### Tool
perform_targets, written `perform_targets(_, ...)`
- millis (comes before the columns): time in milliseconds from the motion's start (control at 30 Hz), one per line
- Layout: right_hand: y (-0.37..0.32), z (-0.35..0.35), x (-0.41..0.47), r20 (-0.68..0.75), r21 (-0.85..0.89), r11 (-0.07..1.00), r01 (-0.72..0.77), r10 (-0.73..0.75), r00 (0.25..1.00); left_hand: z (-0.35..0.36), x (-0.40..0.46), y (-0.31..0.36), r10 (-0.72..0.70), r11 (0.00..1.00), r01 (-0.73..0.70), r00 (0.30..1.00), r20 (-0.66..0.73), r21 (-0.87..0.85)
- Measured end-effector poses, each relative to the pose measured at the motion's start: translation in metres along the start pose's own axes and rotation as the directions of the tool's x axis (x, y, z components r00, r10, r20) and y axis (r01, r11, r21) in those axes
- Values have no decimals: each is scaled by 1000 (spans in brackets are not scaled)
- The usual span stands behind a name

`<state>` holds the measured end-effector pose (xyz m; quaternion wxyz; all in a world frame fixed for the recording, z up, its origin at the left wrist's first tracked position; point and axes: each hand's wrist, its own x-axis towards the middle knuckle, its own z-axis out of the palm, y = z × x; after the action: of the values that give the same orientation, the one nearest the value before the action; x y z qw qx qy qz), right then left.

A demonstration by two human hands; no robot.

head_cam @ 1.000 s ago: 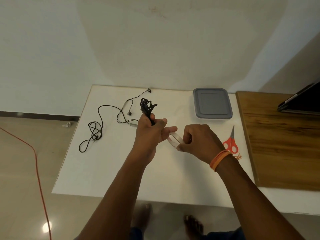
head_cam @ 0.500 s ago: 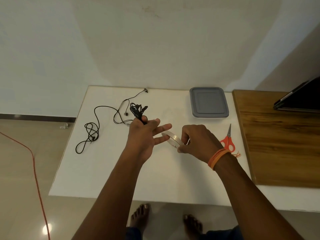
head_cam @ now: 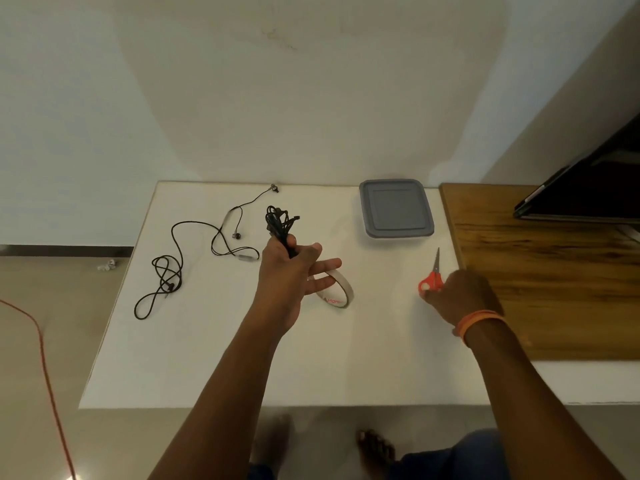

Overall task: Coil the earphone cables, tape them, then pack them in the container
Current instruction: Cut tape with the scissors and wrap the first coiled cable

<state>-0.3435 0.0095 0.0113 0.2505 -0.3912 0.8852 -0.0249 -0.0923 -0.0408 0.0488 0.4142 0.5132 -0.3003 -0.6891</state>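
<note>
My left hand (head_cam: pixel 289 271) pinches a coiled black earphone bundle (head_cam: pixel 280 223) between thumb and forefinger, held above the white table (head_cam: pixel 207 358). Its other fingers stretch out to the right into the ring of a tape roll (head_cam: pixel 336 291). A second earphone (head_cam: pixel 173 268) lies uncoiled on the table's left side, its earbuds toward the back. The grey lidded container (head_cam: pixel 396 209) stands shut at the back right. My right hand (head_cam: pixel 457 296) is at the red handles of the scissors (head_cam: pixel 432 278), fingers curled on them; the scissors lie flat on the table.
A wooden tabletop (head_cam: pixel 554 271) adjoins the white table on the right, with a dark flat device (head_cam: pixel 588 188) at its back. An orange cord (head_cam: pixel 45 358) runs across the floor at the left. Bare feet show below the table's front edge.
My right hand let go of the tape roll and moved right to the scissors' handles. The tape roll stays at my left hand's outstretched fingers, which still hold the coiled earphone.
</note>
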Motion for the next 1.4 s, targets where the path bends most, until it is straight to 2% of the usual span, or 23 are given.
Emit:
perform_targets(100, 6, 7, -4, 64, -18, 998, -65, 66, 996, 2, -2, 2, 11, 1000, -11, 999, 44, -9)
perform_targets(300, 5, 11, -6, 33, 10, 996, -89, 89, 996, 4, -7, 4, 30, 999, -32, 996, 80, 18)
perform_targets(433, 1, 14, -1, -98, 105, 991, -85, 95, 991, 1, -6, 4, 42, 999, -44, 996, 73, 25)
perform_targets(500, -5, 20, 1, -167, 65, 996, -62, 73, 983, 1, -6, 3, 43, 999, -45, 996, 76, 28)
perform_targets(600, -10, 31, 5, -192, -12, 998, -63, 59, 980, 2, -6, 3, 34, 999, -37, 996, 81, 32)
perform_targets(833, -1, 26, 13, -131, 10, 999, -48, 49, 990, 0, -4, 3, 28, 1000, -28, 996, 87, -1)
perform_targets(1000, -12, 30, 6, -64, -37, 999, 29, -32, 997, 1, -5, 3, 29, 1000, -29, 996, 84, -7)
perform_targets(1100, -16, 29, 2, 53, 93, 995, -34, 29, 998, 1, -5, 2, 25, 1000, -24, 996, 81, -13)
perform_targets(1133, -17, 24, 0, 127, 214, 972, -94, 68, 990, 0, -4, 2, 22, 1000, -20, 997, 79, -20)
perform_targets(1167, -18, 19, -2, 210, 398, 903, -163, 83, 974, 0, -4, 2, 17, 999, -15, 997, 77, -31)
perform_targets(1233, -22, 7, -10, 372, 752, 584, -307, 9, 928, -1, -3, 2, 4, 999, 0, 997, 73, -54)
perform_targets(1267, -26, 0, -15, 437, 830, 410, -377, -60, 898, -1, -3, 2, -4, 998, 9, 997, 71, -65)
perform_targets(1300, -29, -6, -19, 481, 855, 281, -435, -120, 869, -1, -2, 2, -12, 997, 18, 997, 70, -76)
perform_targets(1333, -33, -10, -25, 503, 859, 207, -469, -165, 848, -1, -2, 2, -20, 996, 26, 997, 70, -84)
perform_targets(1400, -40, -13, -36, 494, 869, 157, -469, -213, 843, -1, -2, 1, -30, 995, 36, 997, 71, -94)
